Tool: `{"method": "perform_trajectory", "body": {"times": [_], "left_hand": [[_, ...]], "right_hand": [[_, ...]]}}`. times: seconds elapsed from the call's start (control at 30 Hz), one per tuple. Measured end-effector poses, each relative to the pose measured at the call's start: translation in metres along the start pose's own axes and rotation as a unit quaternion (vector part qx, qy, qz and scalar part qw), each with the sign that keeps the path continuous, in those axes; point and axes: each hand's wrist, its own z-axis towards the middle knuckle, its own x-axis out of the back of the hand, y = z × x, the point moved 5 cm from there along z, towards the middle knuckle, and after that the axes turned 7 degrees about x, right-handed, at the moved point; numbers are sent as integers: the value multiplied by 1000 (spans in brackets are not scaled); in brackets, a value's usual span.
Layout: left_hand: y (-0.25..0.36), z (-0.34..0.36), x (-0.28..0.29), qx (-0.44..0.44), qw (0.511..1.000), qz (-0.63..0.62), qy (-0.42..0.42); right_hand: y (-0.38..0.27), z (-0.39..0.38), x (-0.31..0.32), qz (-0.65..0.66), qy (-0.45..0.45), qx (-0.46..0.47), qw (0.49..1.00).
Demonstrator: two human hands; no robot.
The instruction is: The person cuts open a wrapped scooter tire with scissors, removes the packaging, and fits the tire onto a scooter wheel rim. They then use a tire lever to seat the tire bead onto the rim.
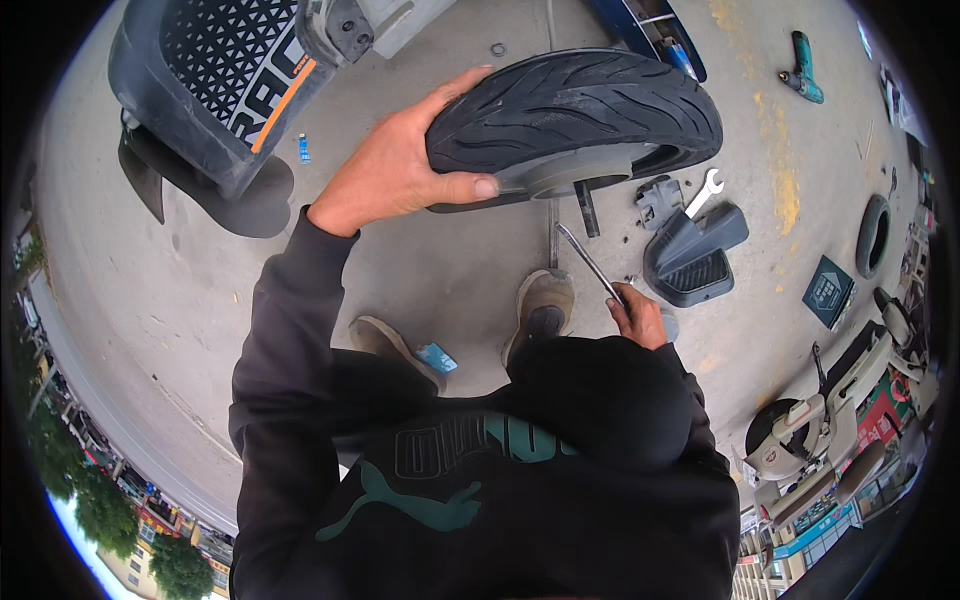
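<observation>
My left hand [400,165] grips the left end of a scooter wheel [590,100] with a black grooved tire. Its thumb lies along the near side and its fingers reach over the tread. The wheel is tilted, tread upward, and a dark axle [587,210] sticks out of its grey hub [575,172] toward me. Lower right, my right hand [640,318] is closed around a slim metal bar [588,258], which looks like a tire lever. The bar's tip points up and left, just below the axle and apart from it.
A scooter's dark body panel [200,90] stands at the upper left. Right of the wheel lie a wrench [707,190] and black plastic parts [695,265]. Farther right are a teal power drill [803,72], a loose tire [874,236] and a parked scooter [800,430]. A blue tray [625,20] sits behind the wheel.
</observation>
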Motion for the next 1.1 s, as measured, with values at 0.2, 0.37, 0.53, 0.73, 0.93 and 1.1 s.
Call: {"method": "perform_trajectory", "body": {"times": [0.2,0.37,0.53,0.73,0.93,1.1], "left_hand": [[-35,-16,-6,-71,992,-107,-3],[-47,-16,-13,-49,995,-84,-7],[-53,-27,-20,-66,993,-94,25],[-57,-26,-24,-28,996,-64,47],[-47,-25,-31,-51,996,-48,63],[-44,-26,-35,-61,993,-69,77]], "right_hand": [[-50,55,10,-86,18,66,994],[-90,70,7,-159,80,120,977],[-102,79,3,-132,128,199,963],[-100,87,7,-167,164,228,945],[-102,82,34,-177,130,255,942],[-79,82,3,-133,196,264,935]]}}
